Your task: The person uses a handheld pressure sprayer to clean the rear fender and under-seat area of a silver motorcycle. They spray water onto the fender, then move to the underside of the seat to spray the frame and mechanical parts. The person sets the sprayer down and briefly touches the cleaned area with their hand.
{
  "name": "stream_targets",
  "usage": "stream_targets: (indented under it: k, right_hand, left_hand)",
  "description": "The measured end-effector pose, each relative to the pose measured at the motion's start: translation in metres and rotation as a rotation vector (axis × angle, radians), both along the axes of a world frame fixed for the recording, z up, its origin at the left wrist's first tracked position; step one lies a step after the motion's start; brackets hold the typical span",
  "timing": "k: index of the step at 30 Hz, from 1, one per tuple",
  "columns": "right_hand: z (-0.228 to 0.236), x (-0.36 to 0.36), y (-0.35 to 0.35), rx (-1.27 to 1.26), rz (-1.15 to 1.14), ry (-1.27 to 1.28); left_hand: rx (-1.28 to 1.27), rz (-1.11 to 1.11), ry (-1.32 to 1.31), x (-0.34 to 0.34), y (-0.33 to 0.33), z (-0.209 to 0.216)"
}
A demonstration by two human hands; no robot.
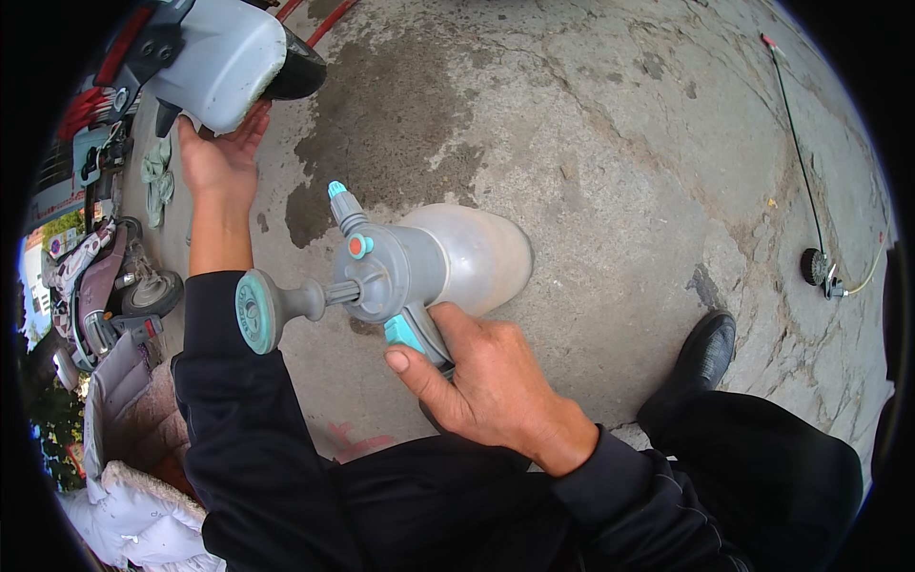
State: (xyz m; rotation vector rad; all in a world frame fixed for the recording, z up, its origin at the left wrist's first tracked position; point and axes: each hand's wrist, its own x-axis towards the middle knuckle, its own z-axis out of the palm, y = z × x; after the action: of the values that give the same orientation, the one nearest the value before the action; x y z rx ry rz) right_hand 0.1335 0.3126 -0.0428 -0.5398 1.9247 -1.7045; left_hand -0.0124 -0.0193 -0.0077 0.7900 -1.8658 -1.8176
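My right hand (486,386) is wrapped round the grey handle of a pump sprayer (481,257), the thumb beside its turquoise trigger. The sprayer has a cloudy, translucent bottle, a grey head, a round pump knob pointing left and a turquoise nozzle tip pointing away to the upper left. At the upper left, my left hand (224,153) reaches up and grips the lower edge of a whitish, curved plastic cover (214,67), dirty along its rim. The cover has black brackets, and a dark part behind it; some fingertips are hidden there.
Wet patches (381,124) darken the cracked concrete. A parked scooter (105,276) and a padded quilted cover (143,419) stand at the left, near a pale green cloth (157,176). A long black wand (796,133) with a hose lies far right. My shoe (701,357) is at right.
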Motion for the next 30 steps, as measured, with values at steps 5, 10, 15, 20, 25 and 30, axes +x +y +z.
stream_targets:
  k: [5, 10, 15, 20, 25, 30]
  right_hand:
    - [0.0, 0.0, -0.002, -0.009, -0.017, 0.043]
    - [0.001, 0.001, -0.002, -0.002, -0.011, 0.044]
    - [0.001, 0.001, -0.002, 0.015, 0.007, 0.025]
    - [0.0, 0.0, -0.002, 0.007, -0.009, 0.024]
    - [-0.001, -0.001, -0.002, 0.023, -0.014, 0.029]
    - [-0.002, -0.004, -0.002, 0.032, 0.004, 0.001]
  left_hand:
    - [-0.06, 0.068, 0.001, -0.001, -0.001, 0.003]
    - [-0.103, 0.044, 0.028, 0.0, 0.001, 0.007]
    - [-0.104, 0.047, 0.018, 0.001, 0.0, 0.006]
    - [-0.072, 0.056, 0.044, 0.0, -0.001, 0.004]
    - [-0.271, 0.012, 0.002, -0.001, 0.004, -0.001]
    - [-0.205, -0.018, 0.019, 0.001, 0.006, -0.007]
